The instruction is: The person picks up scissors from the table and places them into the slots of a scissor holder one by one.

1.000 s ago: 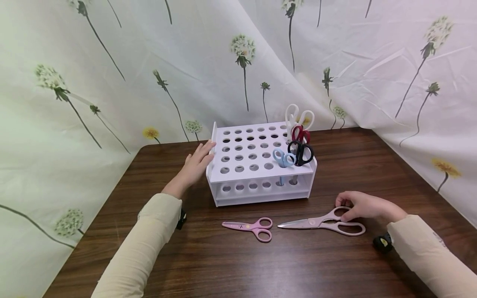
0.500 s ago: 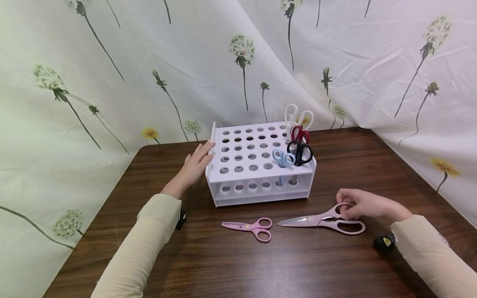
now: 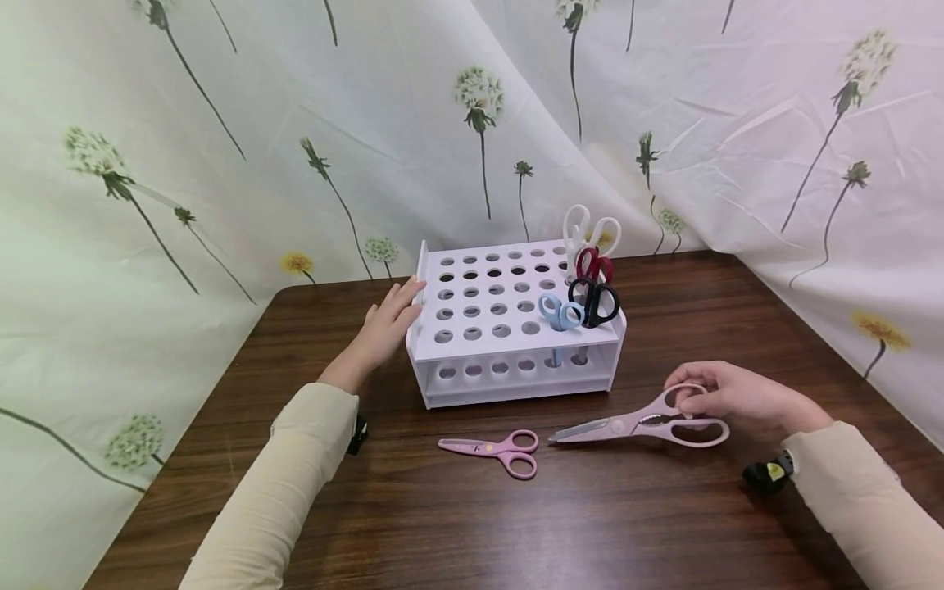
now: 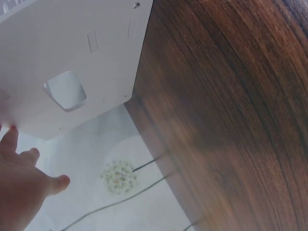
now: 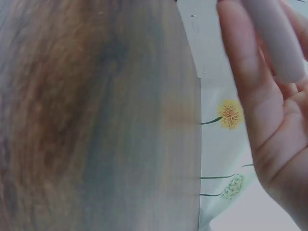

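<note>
My right hand point(image 3: 726, 393) pinches the upper finger loop of a large pair of pale pink scissors point(image 3: 627, 424). Its handle end is tilted up, and the blade tips point left, close to the table. In the right wrist view a piece of the pale pink handle point(image 5: 279, 43) shows between thumb and fingers. My left hand point(image 3: 383, 332) rests with straight fingers against the left side panel of a white rack point(image 3: 487, 351) full of round holes. The left wrist view shows these fingers point(image 4: 9, 139) at the panel point(image 4: 43, 53). Smaller pink scissors point(image 3: 497, 448) lie flat left of the large pair.
Standing in the rack's right-hand holes are white scissors point(image 3: 590, 233), red scissors point(image 3: 594, 266), black scissors point(image 3: 593, 303) and light blue scissors point(image 3: 562, 313). All have handles up. A flowered cloth point(image 3: 406, 123) hangs behind the dark wooden table point(image 3: 442, 533).
My right hand has risen slightly, lifting the handles of the large scissors while their tips stay low. My left hand has stayed at the rack.
</note>
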A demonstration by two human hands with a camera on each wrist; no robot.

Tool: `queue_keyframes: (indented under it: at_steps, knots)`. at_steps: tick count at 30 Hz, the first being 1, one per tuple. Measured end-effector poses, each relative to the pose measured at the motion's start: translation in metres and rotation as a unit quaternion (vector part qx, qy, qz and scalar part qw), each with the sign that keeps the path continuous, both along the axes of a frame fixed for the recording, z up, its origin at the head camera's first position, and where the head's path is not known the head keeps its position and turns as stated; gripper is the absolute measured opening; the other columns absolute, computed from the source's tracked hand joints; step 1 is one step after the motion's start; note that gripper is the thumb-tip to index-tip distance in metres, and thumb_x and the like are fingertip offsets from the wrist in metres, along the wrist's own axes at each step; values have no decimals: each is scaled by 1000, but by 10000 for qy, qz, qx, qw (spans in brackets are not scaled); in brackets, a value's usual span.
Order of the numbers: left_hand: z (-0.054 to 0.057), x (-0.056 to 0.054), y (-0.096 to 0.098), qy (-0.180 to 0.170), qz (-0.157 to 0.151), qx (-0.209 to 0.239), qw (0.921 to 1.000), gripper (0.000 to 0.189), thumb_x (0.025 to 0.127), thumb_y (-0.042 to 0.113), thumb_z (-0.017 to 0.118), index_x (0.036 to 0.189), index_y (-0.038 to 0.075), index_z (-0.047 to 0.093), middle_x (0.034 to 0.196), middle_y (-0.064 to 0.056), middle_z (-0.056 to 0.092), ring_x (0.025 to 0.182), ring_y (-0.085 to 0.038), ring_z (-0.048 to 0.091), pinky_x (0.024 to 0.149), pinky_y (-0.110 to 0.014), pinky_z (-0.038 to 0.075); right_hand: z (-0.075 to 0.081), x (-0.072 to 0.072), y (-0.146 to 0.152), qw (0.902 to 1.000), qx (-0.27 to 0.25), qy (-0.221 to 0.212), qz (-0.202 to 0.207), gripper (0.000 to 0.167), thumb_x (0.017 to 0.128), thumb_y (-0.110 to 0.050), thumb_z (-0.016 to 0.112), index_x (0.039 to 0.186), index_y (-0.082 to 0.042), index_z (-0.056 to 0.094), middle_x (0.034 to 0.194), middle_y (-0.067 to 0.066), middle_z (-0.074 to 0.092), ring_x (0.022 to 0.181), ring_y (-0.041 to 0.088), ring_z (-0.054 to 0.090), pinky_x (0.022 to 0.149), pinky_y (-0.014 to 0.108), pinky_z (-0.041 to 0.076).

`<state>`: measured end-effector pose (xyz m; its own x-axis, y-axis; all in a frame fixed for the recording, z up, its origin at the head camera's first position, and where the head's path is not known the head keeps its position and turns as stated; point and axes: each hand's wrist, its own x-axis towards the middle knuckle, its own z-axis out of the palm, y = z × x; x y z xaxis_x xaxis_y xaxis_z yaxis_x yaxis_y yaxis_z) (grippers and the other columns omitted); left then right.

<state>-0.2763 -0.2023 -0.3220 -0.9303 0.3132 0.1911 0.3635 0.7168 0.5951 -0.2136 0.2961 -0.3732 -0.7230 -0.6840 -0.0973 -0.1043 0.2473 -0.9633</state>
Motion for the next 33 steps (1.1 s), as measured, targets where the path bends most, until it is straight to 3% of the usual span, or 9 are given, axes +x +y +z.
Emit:
queue_keyframes:
  at_steps: [6, 12, 24, 33]
  knots:
    - [1, 0, 0, -30, -9, 2, 10000, 50, 100, 34, 30, 147, 16, 27, 152, -1, 13, 138, -22, 0, 102, -58, -5, 8, 0, 2, 9996, -210, -15, -189, 29, 90, -1, 55, 112, 14, 44, 86, 4, 58, 72, 9, 58, 61, 24, 50]
    - [0, 0, 0, -28, -5, 23, 10000, 50, 100, 35, 31, 146, 15, 27, 152, -1, 13, 138, -22, 1, 102, -58, -5, 20, -1, 1, 9973, -648, -59, -332, 20, 91, 2, 52, 111, -4, 54, 89, 3, 61, 75, 13, 62, 64, 32, 53]
    - [1, 1, 0, -44, -3, 43, 10000, 50, 100, 34, 30, 146, 15, 27, 153, -1, 12, 138, -22, 0, 102, -58, -5, 42, 3, -7, 9841, -1305, 75, -1200, 25, 91, 5, 52, 110, -10, 58, 86, 7, 65, 73, 17, 65, 60, 37, 54]
    - [1, 1, 0, -112, 17, 71, 9999, 50, 100, 36, 30, 147, 17, 26, 153, -1, 12, 138, -20, -1, 103, -56, -6, 55, 3, -20, 9784, -1176, 391, -1658, 22, 91, 0, 55, 108, -14, 58, 86, 10, 68, 72, 17, 65, 59, 43, 52]
